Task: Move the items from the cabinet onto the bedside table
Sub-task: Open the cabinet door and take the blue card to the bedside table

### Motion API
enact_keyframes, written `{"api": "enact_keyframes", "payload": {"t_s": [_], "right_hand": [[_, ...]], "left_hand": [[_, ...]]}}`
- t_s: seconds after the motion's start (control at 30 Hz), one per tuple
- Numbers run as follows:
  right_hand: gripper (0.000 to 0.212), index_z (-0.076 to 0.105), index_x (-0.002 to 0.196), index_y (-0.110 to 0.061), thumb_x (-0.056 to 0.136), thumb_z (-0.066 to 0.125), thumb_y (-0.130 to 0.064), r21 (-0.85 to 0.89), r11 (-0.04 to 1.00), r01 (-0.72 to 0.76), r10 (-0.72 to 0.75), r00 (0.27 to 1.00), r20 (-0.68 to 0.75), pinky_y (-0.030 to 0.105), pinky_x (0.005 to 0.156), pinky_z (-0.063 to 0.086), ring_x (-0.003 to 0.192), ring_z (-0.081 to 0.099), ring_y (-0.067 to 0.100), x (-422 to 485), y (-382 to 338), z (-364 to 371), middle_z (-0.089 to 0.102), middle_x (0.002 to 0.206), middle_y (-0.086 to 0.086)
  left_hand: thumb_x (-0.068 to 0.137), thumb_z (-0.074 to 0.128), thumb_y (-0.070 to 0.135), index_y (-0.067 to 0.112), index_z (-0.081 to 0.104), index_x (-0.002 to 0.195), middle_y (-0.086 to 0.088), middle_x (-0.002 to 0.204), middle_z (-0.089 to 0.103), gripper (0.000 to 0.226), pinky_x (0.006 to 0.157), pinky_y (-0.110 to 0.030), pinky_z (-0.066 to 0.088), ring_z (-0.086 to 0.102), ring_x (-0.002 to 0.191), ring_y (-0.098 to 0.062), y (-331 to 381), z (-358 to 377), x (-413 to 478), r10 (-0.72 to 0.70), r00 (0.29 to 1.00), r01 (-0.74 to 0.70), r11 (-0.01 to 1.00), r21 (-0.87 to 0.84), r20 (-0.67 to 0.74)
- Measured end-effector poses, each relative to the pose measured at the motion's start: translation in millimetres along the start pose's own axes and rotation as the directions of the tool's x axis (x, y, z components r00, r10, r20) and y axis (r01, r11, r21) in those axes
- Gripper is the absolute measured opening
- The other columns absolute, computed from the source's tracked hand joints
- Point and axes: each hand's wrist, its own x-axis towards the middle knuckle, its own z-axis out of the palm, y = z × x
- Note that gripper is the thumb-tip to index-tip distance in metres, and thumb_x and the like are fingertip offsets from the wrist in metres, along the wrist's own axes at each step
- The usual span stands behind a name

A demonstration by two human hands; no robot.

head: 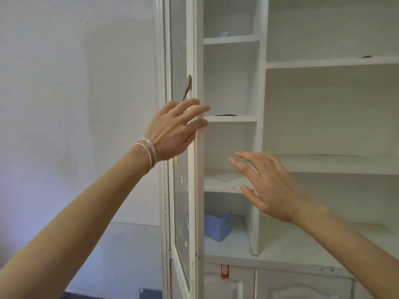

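Left forearm (75, 212): bare, extended from lower left up toward the cabinet door; thin silver bangles (149, 152) at the wrist.
Left hand (172, 130): back toward the camera, raised at the free edge of the glass door (181, 201), just below the brass handle (187, 87).
Left fingers (194, 124): spread and straight, tips reaching past the door edge; blurred, contact with the door not determinable; nothing held.
Right hand (269, 186): lower, back toward the camera, in front of the cabinet (262, 104), between its narrow column and wide bay.
Right fingers (246, 167): spread, near straight, pointing up and left toward the narrow column; nothing held.
Glass door: standing open, seen nearly edge-on, left of the narrow column.
Blue box (217, 226): in the lowest open compartment of the narrow column, against its left side, below the right hand.
Dark flat item (225, 115): lying on the narrow column's middle shelf, level with the left fingertips; kind not determinable.
Small dark item (366, 56): on the upper shelf of the wide bay, far right.
Lower doors (302, 285): closed, white; red tag (224, 271) on the left one.
Wall (75, 83): plain, pale, left of the cabinet.
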Motion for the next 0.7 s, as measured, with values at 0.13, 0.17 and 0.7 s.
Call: {"api": "enact_keyframes", "payload": {"t_s": [0.13,0.17,0.7], "right_hand": [[0.056,0.043,0.133,-0.011,0.082,0.046,-0.031,-0.007,0.999,0.049,-0.049,0.999,0.010,0.047,0.106,0.025,0.128,0.036,0.028,11.2,-12.0,-10.5,0.047,0.134,0.015],[0.056,0.043,0.133,-0.010,0.082,0.045,-0.031,-0.002,0.998,0.060,-0.060,0.998,0.016,0.048,0.106,0.025,0.129,0.036,0.028,14.1,-13.8,-12.8,0.047,0.135,0.015],[0.061,0.039,0.138,-0.011,0.083,0.038,-0.039,0.069,0.986,0.150,-0.154,0.986,0.057,0.046,0.108,0.019,0.131,0.037,0.027,58.3,-66.5,-0.8,0.043,0.141,0.013]], "left_hand": [[0.087,0.044,0.008,0.011,0.062,0.100,-0.007,0.127,0.058,0.022,0.084,-0.041,0.041,0.043,0.128,-0.030,-12.9,-13.9,-29.4,-0.098,0.995,0.097,0.995,0.030,0.017],[0.089,0.043,0.010,0.010,0.062,0.098,-0.007,0.126,0.059,0.021,0.084,-0.040,0.041,0.042,0.129,-0.029,-16.0,-18.2,-38.2,-0.129,0.991,0.129,0.992,0.015,0.023],[0.085,0.045,0.028,0.011,0.061,0.109,-0.009,0.141,0.045,0.033,0.113,-0.044,0.022,0.027,0.138,-0.027,-48.7,-53.4,-112.7,-0.357,0.894,0.314,0.930,0.190,0.271]]}}
